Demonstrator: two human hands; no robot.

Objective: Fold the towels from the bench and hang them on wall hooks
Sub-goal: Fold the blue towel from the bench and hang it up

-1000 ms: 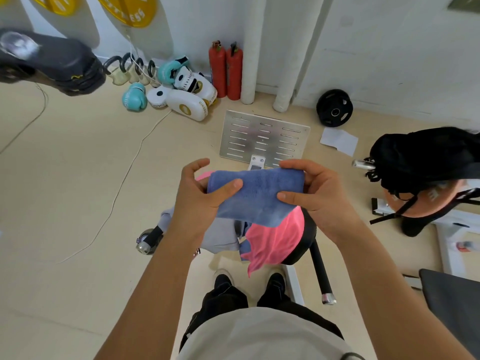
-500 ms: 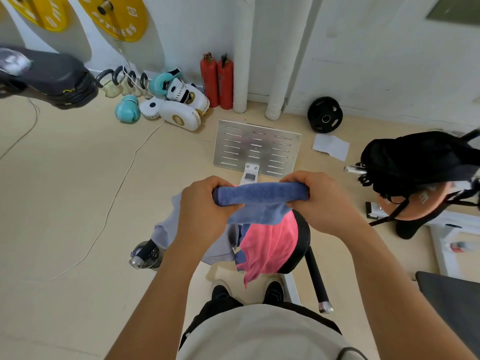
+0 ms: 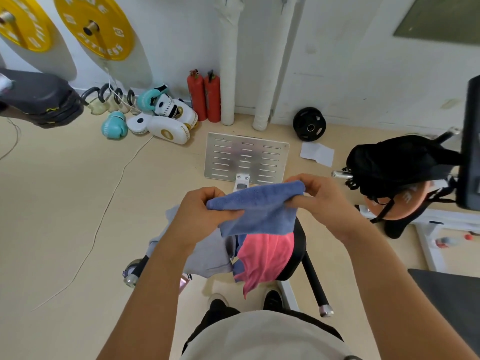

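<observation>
I hold a folded blue towel (image 3: 259,210) in the air in front of me. My left hand (image 3: 200,216) pinches its left end and my right hand (image 3: 322,201) pinches its right end, so it hangs stretched between them. Below it a pink towel (image 3: 265,258) drapes over the black round bench pad (image 3: 298,245). A grey towel (image 3: 207,253) lies on the same pad to the left, partly hidden by my left forearm. No wall hooks show in this view.
A metal footplate (image 3: 246,157) lies on the floor ahead. Two red extinguishers (image 3: 205,97), boxing gloves (image 3: 114,126) and white pads (image 3: 168,128) line the wall. A black bag (image 3: 400,162) sits at right, a black weight plate (image 3: 309,124) near two white pipes.
The blue towel was rolled into a narrow band half a second ago; it now hangs wider between my hands. My view has tilted up toward the wall.
</observation>
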